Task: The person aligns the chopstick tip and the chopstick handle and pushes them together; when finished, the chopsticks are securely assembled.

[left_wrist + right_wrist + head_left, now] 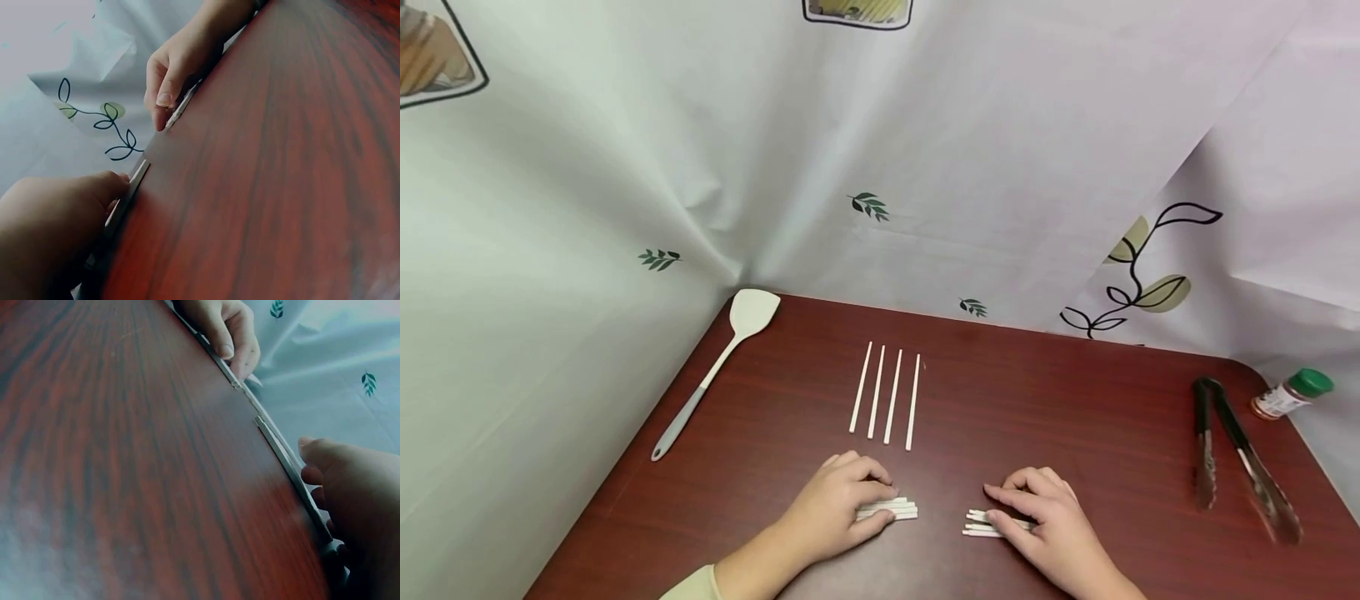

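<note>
My left hand (842, 508) holds a small bundle of thin white sticks (906, 508) low over the near part of the table, thumb on the near side and fingers on the far side. Facing it, my right hand (1048, 525) has its thumb and curled fingers about a second bundle of white sticks (977, 529). A gap separates the two bundles, whose ends point at each other. Beyond the hands, several single white sticks (892, 396) lie side by side, spaced apart. Both bundles appear edge-on in the wrist views, partly covered by the fingers.
A white spatula (718, 364) with a grey handle lies along the table's left edge. On the right are black-handled metal tongs (1223, 417) and a green-capped bottle (1281, 400) at the edge. Patterned white cloth (925, 167) hangs behind the dark red table (1037, 400).
</note>
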The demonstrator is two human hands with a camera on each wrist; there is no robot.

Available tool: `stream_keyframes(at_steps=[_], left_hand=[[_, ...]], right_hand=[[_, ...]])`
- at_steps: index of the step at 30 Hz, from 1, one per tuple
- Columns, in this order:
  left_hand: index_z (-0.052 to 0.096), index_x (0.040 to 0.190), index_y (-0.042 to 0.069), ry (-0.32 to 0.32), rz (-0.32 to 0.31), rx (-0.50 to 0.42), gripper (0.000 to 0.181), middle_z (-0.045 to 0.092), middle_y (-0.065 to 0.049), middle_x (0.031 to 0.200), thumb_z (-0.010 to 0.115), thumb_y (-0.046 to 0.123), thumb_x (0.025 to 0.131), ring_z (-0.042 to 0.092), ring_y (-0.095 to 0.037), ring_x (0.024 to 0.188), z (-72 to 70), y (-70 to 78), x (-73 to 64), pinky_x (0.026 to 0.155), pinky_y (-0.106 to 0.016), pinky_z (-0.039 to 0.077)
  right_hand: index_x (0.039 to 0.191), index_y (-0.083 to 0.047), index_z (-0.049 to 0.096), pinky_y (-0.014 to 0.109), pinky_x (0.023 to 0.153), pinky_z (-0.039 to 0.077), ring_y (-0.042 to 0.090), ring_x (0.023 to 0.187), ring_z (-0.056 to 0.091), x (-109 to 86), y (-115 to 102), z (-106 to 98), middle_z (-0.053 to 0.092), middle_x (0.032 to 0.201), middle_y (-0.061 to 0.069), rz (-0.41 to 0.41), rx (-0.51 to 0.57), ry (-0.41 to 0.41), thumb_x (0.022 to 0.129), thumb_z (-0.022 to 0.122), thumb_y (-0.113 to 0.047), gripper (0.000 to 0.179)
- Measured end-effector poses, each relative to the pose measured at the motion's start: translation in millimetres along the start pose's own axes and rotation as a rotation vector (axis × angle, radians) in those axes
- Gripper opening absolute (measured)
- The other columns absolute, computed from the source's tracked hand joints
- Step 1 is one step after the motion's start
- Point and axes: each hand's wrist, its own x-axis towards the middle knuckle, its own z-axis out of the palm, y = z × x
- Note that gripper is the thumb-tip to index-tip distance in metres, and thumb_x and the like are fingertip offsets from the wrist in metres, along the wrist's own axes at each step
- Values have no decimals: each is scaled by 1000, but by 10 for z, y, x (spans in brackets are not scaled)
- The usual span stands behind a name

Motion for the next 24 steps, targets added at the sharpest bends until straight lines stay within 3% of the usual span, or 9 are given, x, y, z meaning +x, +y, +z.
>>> stream_keyframes(at_steps=[6,11,15,18,22,24], left_hand=[[84,102,22,7,-9,-16,20,69,14,108,89,32,85,60,-6,94,15,12,-1,79,-28,47],[83,101,23,16,-76,-73,20,69,16,106,91,27,83,60,-4,94,24,27,7,82,-31,48],[82,99,24,35,-122,-118,21,69,18,104,92,22,81,60,-3,93,33,47,14,84,-33,48],[81,97,25,44,-149,-142,21,69,19,102,93,20,79,59,-2,92,38,61,13,83,-33,47],[78,94,25,17,-210,-145,21,68,20,101,92,20,79,58,-2,91,34,103,32,84,-33,46],[76,94,25,-2,-243,-143,22,67,20,101,92,21,80,57,-3,92,28,128,39,85,-34,46]], right_hand=[[110,-27,85,28,88,34,4,98,52,-4,6,5,61,108,-21,-28,24,-8,86,90,-27,25],[103,-31,86,30,89,34,10,98,53,3,20,27,64,106,-16,-75,44,35,93,85,-33,10],[101,-34,86,32,89,36,9,99,54,3,9,16,65,106,-15,-42,47,12,100,76,-43,13],[100,-32,86,30,89,35,10,100,54,-2,8,23,66,106,-15,-26,53,5,92,86,-36,9],[98,-28,86,29,89,34,13,98,56,2,18,59,67,104,-12,-69,51,53,71,97,-16,31],[96,-29,86,29,90,33,13,97,56,9,0,66,66,103,-13,-56,49,65,68,97,-13,34]])
